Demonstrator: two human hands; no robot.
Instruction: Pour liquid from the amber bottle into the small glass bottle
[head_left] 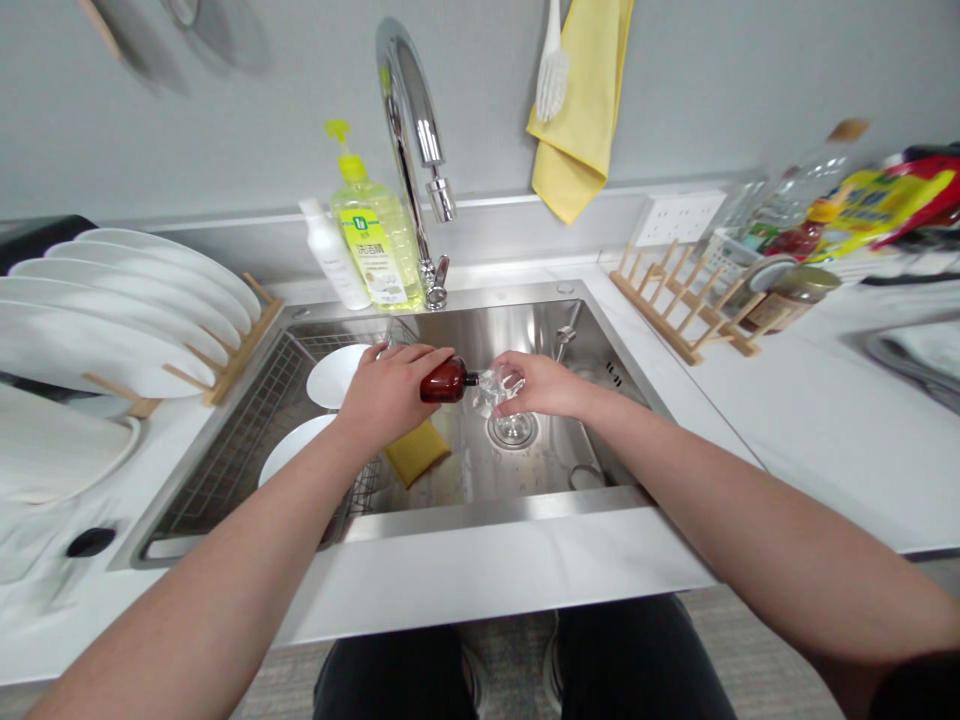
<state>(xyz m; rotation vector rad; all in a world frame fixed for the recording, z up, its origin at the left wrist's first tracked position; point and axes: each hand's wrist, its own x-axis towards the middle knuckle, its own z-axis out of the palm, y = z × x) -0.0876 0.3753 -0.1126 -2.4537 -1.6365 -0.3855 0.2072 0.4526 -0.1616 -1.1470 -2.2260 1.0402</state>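
Observation:
My left hand (397, 385) is wrapped round a reddish-brown bottle (444, 381), which lies on its side in the air with its narrow dark neck pointing right. That neck meets a small clear glass (491, 388) gripped in the fingers of my right hand (541, 385). Whether the neck touches the glass or goes inside it, I cannot tell. Both hands are over the stainless steel sink (540, 480), close to its drain (513, 430). Below my left hand lies a yellow sponge cloth (417, 452) on the sink floor.
Two white bowls (296, 445) sit in a wire basket (217, 430) in the sink's left part. Behind stand a tall faucet (409, 130), a dish soap bottle (379, 245) and a white bottle (334, 255). Plates (127, 300) fill a left rack; a wooden rack (686, 310) stands right.

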